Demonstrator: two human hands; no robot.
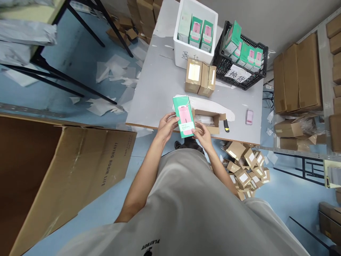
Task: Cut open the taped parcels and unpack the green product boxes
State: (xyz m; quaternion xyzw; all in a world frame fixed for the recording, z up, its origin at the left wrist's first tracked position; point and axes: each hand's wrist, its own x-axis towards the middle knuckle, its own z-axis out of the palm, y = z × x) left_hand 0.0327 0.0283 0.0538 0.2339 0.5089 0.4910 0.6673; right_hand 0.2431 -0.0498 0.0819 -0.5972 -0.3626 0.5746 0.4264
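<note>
A green product box (183, 115) with a pink bottle-like picture on its front is held up between my two hands, over the table's front edge. My left hand (167, 126) grips its left side, with the thumb near the front face. On the lower right corner, my right hand (203, 136) closes with thumb and fingers. Just right of the green box, an opened cardboard carton (210, 121) sits on the table with something pale inside. A yellow and black box cutter (226, 126) lies beside that carton.
Behind stand two taped cartons (200, 77), a white bin (194, 53) and a black crate (241, 67), both containers holding green boxes. A small pink item (249, 116) lies on the table (149, 92). Small cartons (246, 167) are heaped on the floor; a large cardboard box (87, 167) stands left.
</note>
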